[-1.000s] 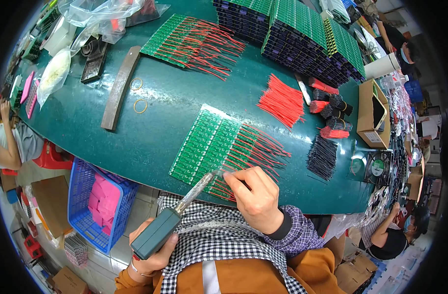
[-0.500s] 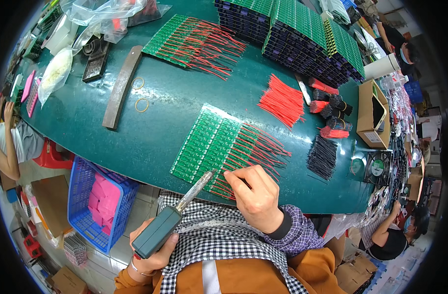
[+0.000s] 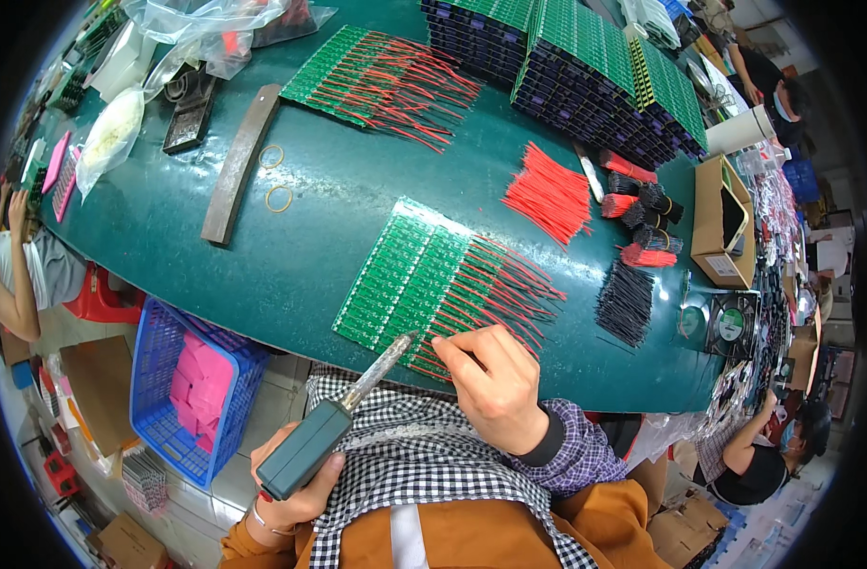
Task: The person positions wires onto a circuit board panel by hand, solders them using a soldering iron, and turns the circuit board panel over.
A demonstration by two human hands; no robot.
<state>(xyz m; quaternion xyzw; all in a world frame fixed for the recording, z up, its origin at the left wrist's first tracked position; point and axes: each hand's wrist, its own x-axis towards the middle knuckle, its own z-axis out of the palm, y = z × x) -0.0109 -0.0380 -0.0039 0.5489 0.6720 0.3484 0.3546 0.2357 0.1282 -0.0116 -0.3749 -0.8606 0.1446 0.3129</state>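
Note:
My left hand [image 3: 301,479] is closed around the dark green handle of a soldering iron [image 3: 305,448]. Its metal shaft slants up and right, with the tip over the near part of a green circuit board panel [image 3: 395,275]. Red wires [image 3: 504,284] stick out from the panel's right side in a dense row. My right hand [image 3: 495,384] is closed in a pinch at that edge, just right of the iron's tip. A thin red wire seems to be between thumb and forefinger; the fingers mostly cover it.
A second wired panel [image 3: 334,81] lies farther back, near tall stacks of green boards [image 3: 585,57]. Loose red wires [image 3: 550,194] and black wires [image 3: 625,303] lie at right, beside a cardboard box [image 3: 722,223]. A metal bar [image 3: 239,171] rests left. A blue basket [image 3: 149,379] stands below the table.
The whole view has shifted very slightly. Both hands and the soldering iron keep nearly the same place; my right fingertips sit a touch lower at the panel's edge.

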